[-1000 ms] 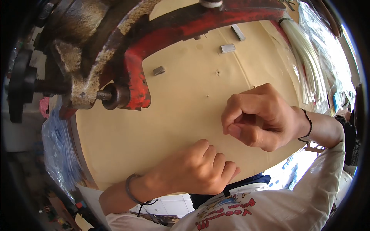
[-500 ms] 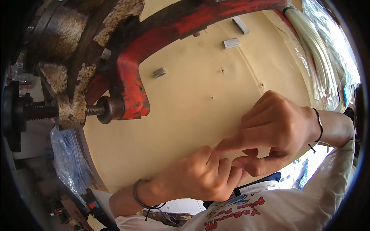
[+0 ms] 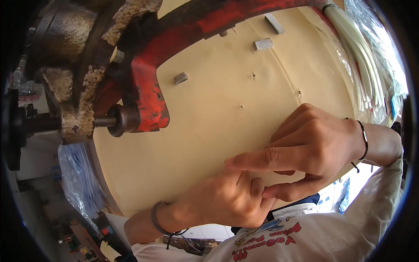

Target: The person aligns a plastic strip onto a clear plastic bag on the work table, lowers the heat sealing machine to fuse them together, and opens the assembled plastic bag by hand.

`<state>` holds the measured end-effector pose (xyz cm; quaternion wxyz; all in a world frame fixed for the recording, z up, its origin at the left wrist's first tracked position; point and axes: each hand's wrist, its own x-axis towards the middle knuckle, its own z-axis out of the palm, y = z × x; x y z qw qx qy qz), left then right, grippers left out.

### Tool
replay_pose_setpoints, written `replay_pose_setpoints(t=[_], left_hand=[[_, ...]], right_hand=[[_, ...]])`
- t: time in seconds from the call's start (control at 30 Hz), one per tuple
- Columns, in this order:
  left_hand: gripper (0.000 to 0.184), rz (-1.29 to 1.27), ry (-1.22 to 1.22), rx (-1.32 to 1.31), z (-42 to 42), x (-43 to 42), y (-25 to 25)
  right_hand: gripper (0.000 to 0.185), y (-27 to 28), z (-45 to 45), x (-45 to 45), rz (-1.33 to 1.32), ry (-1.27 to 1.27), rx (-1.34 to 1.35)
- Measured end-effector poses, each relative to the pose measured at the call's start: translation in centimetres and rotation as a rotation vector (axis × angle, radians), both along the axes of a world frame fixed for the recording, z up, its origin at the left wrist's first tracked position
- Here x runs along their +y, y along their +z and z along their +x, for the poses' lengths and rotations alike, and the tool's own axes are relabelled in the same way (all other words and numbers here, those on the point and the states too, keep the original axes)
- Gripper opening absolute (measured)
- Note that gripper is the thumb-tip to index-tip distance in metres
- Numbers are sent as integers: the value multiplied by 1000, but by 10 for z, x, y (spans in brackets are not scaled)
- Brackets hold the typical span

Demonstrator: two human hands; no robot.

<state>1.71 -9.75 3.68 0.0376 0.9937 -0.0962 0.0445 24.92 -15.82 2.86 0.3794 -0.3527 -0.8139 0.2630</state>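
Observation:
My left hand (image 3: 233, 198) is closed at the table's near side, back of the hand up and fingers curled under. Whether anything is inside it is hidden. My right hand (image 3: 312, 148) meets it from the right. Its index finger stretches across the left knuckles, and its thumb touches the left fingers from the near side. Index finger and thumb are apart, with no object visible between them. Beneath both hands lies the tan-covered table (image 3: 174, 174).
A red and black metal clamp frame (image 3: 150, 94) with a screw (image 3: 102, 121) stands at the left. Small metal blocks (image 3: 263, 44) lie farther back, another block (image 3: 180, 78) near the clamp. Pale strips (image 3: 355, 56) lie at the right, a plastic bag (image 3: 78, 179) at the left edge.
My right index finger has slid left and straightened over the left knuckles. The thumb has shifted slightly left. My left hand has hardly moved.

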Motion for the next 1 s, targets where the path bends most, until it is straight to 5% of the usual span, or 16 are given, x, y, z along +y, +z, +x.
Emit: replay_pose_setpoints(t=[0.23,0.5,1.0], left_hand=[[25,-159,-2,-478,22,5,-32],[33,-91,-5,-280,11,2,-15],[32,-94,-11,-399,16,3,-24]], right_hand=[[47,-2,2,-2,-21,38,7],[51,0,-2,-3,-38,-22,-35],[45,3,1,-7,-57,4,-95]])
